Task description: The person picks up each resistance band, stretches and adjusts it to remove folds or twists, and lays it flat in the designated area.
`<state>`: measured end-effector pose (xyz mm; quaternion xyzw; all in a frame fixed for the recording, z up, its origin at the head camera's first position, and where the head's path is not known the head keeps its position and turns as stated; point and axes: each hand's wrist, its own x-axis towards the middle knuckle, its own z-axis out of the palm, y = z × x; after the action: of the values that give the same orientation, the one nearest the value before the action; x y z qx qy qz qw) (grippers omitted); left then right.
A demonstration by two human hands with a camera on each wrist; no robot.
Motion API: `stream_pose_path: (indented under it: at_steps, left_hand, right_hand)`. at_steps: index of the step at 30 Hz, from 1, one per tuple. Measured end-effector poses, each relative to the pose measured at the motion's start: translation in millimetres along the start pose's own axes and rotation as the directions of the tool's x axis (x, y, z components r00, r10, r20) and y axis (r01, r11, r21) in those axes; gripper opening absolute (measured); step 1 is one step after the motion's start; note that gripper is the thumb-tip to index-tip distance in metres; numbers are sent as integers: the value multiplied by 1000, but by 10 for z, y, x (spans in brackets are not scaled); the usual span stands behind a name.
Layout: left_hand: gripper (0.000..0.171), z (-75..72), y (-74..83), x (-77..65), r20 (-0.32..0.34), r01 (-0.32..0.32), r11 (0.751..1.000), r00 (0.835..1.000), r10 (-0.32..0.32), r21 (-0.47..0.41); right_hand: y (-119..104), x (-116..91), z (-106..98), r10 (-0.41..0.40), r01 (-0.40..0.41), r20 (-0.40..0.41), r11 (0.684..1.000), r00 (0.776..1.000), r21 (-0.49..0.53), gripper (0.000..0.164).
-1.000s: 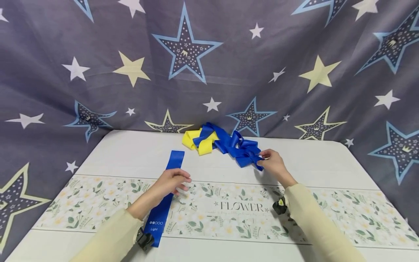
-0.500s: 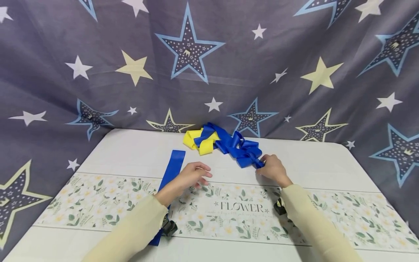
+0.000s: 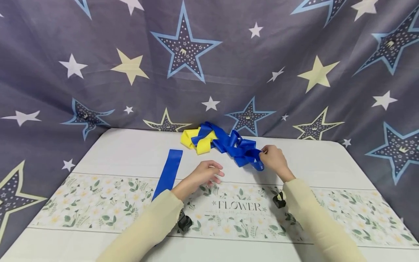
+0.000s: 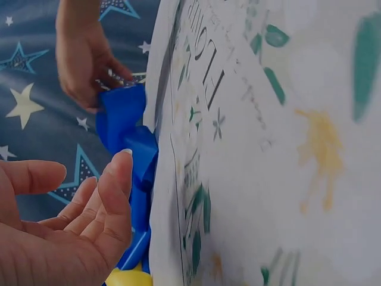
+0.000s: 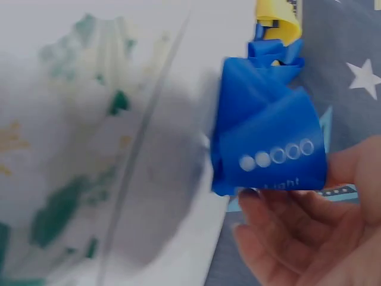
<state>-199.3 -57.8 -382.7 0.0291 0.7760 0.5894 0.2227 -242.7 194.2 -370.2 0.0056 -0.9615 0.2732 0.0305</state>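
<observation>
My right hand [image 3: 273, 159] pinches the near end of a blue resistance band [image 3: 242, 156] in a loose heap at the back of the table. In the right wrist view that band [image 5: 274, 140] bends over near the fingertips, showing a row of printed circles and the word "Light". My left hand [image 3: 202, 175] hovers near mid-table, fingers loosely bent and holding nothing. A second blue resistance band [image 3: 168, 171] lies flat and straight to its left, its near part hidden by the left sleeve. Yellow bands [image 3: 203, 145] lie tangled at the heap's left end.
A white table cover [image 3: 114, 153] carries a floral strip with the word "FLOWER". Behind the table hangs a grey star-patterned curtain [image 3: 229, 72]. Dark wrist devices [image 3: 184, 221] sit under both sleeves.
My left hand has moved right, from over the flat blue band to mid-table. The right hand has closed on the heap's end and turned the band up slightly.
</observation>
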Motion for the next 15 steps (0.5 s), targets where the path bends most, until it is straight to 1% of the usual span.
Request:
stream_pose_path:
  at_steps: [2, 5, 8, 10, 12, 13, 15]
  left_hand:
    - [31, 40, 26, 29, 8, -5, 1000, 1000, 5, 1]
    - [31, 115, 73, 77, 20, -16, 1000, 1000, 16, -2]
    - [31, 204, 110, 126, 30, -34, 999, 999, 35, -7]
    - [31, 264, 121, 158, 35, -34, 999, 999, 34, -11]
    - [30, 323, 118, 186, 35, -32, 999, 999, 32, -6]
    - [30, 353, 118, 200, 35, -29, 1000, 999, 29, -5]
    - [30, 413, 116, 232, 28, -21, 1000, 999, 21, -6]
  right_hand:
    - [-40, -1, -56, 6, -5, -43, 1000, 999, 22, 27]
    - [-100, 0, -124, -5, 11, -92, 998, 996, 61, 26]
    - [-143, 3, -153, -27, 35, -104, 997, 994, 75, 23]
    - [-146, 1, -141, -45, 50, -66, 996, 997, 67, 20]
    - [-125, -7, -104, -56, 55, 19, 998, 998, 43, 20]
    - [-111, -14, -79, -51, 49, 70, 998, 996, 27, 23]
    - [-79, -32, -20, -40, 39, 171, 999, 985, 6, 34]
